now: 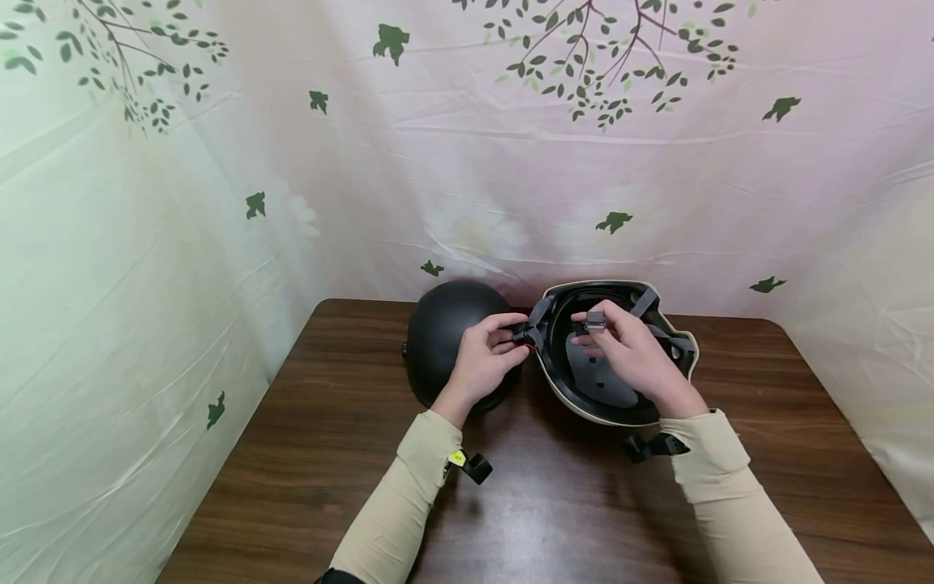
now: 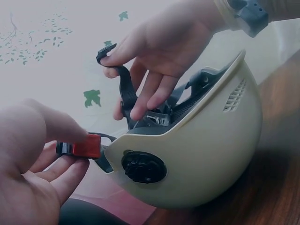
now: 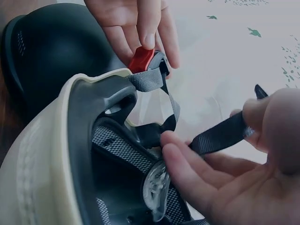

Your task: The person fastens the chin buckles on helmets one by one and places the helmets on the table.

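A cream helmet (image 2: 206, 145) lies upside down on the table, its black padded inside (image 1: 598, 377) facing up. At its left edge my left hand (image 1: 481, 361) pinches a red and black buckle (image 2: 87, 146) joined to grey chin webbing (image 3: 147, 79). My right hand (image 1: 635, 349) is over the helmet's opening. Between thumb and fingers it holds the end of a dark strap (image 3: 218, 136), raised out of the helmet. A small black end piece (image 2: 106, 50) sticks up past the right thumb. The buckle and this strap end are apart.
A black helmet (image 1: 445, 341), dome up, stands left of the cream one, partly behind my left hand. The brown wooden table (image 1: 328, 454) meets a leaf-patterned cloth (image 1: 467, 162) behind. Black camera mounts (image 1: 477, 468) hang from both wrists.
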Motion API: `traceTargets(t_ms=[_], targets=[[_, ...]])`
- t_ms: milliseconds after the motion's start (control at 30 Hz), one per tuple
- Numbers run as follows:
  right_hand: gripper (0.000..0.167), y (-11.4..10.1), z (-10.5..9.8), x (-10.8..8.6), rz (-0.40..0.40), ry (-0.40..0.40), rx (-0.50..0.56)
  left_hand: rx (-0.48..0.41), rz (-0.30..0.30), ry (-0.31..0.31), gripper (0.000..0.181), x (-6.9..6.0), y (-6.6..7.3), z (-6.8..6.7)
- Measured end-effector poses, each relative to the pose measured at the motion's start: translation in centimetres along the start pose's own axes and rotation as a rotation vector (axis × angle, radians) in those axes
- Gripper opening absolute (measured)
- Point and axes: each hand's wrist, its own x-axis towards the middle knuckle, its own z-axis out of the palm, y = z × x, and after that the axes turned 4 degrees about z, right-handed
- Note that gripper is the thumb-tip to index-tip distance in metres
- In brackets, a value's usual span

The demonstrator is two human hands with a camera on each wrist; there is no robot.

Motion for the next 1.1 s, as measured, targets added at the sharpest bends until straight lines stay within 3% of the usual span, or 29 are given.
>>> traceTargets(t_ms=[233, 400, 533, 667, 867, 1100], targets=[[0.02, 0.0, 0.2, -0.2, -0.011, 0.013, 0.093, 0.029, 0.01, 0.012, 0.042, 0.2, 0.0, 0.0], [0.039, -0.3, -0.1, -0.5, 0.009, 0.006, 0.208, 0.022, 0.029, 0.024, 0.037, 0.2, 0.0, 0.1], [0.035, -0.1, 0.0, -0.5, 0.006, 0.087, 0.118, 0.042, 0.077, 0.036, 0.032, 0.3, -0.1, 0.0], [0.016, 0.4, 0.5, -0.4, -0.095, 0.2, 0.007, 0.068, 0.104, 0.035, 0.026, 0.3, -0.2, 0.0], [0.024, 0.9, 0.7, -0.6, -0.181, 0.247, -0.085, 0.066, 0.083, 0.026, 0.028, 0.4, -0.1, 0.0], [0.032, 0.9, 0.7, -0.6, -0.167, 0.275, -0.063, -0.003, 0.058, -0.002, 0.039, 0.5, -0.1, 0.1]])
